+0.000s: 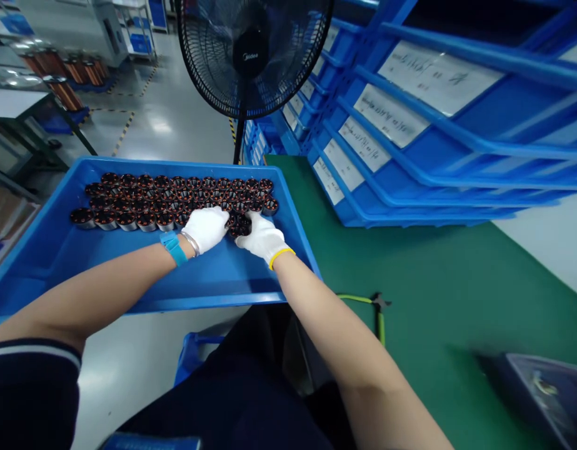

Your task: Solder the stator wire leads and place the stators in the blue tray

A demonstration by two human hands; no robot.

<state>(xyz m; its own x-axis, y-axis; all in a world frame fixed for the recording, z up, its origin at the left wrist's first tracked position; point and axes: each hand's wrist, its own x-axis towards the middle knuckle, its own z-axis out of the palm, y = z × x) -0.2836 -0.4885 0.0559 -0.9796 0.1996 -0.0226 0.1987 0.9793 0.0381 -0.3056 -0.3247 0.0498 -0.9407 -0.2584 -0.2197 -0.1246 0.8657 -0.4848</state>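
Item: one wide, shallow, blue plastic tray, rectangular, rim raised; its right end lies at the left edge of a green flat-topped surface.

Contents: short round cylinders with silvery metal sides and dark tops flecked orange-brown, upright, packed closely in several rows along the far part of the tray. Near part of the tray floor: bare blue plastic, left and centre.

Left hand, white knit glove, turquoise band and silvery bangle at the wrist: on the nearest row, its fingers against cylinders. Fingertips hidden; whether the grip is closed on one cannot be told.

Right hand, white knit glove with yellow cuff edge: thumb and fingers parted around a few cylinders towards the right end of the nearest row, between the two hands. Grip moderately narrow; a firm hold cannot be confirmed.

Further containers: stacked blue plastic bins with white written labels, right of the tray; contents not visible. One small blue plastic container, partly hidden, below the tray.

Also on the surface: pliers with yellow-green handles.

Beyond the tray: black caged pedestal fan.
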